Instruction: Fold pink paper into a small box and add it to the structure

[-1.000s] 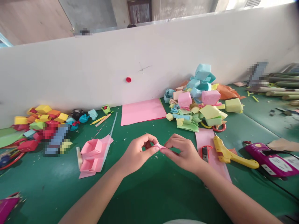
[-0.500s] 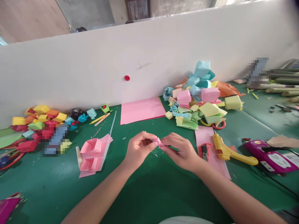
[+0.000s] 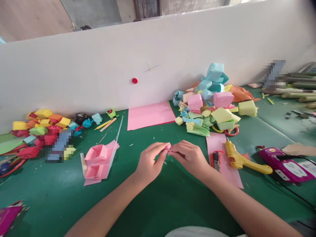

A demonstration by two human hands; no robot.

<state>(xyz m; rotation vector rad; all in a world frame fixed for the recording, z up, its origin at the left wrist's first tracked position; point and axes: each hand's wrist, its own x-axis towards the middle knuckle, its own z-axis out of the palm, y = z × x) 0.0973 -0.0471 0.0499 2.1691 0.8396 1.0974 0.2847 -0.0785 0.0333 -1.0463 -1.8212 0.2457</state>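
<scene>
Between my fingertips is a small folded piece of pink paper (image 3: 168, 147), mostly covered by the fingers. My left hand (image 3: 151, 161) pinches it from the left with thumb and forefinger. From the other side, my right hand (image 3: 189, 157) grips its right end, fingers closed. Both hands are above the green table (image 3: 158, 204). To the left sit two open pink paper boxes (image 3: 96, 154) on a pink sheet, beside a short pale stick (image 3: 83, 164). A stack of pink paper (image 3: 150, 116) lies behind the hands, against the white partition.
Right of my hands are a red box cutter (image 3: 216, 161) on a pink strip (image 3: 230, 174), a yellow glue gun (image 3: 244, 161) and a purple corded device (image 3: 283, 164). Folded paper boxes (image 3: 209, 102) pile up at back right, and colourful ones (image 3: 44, 123) at left. A white partition (image 3: 98, 65) stands behind.
My fingertips have drawn closer together around the pink paper, so less of it shows. The left hand has shifted slightly right, and its fingers are straighter.
</scene>
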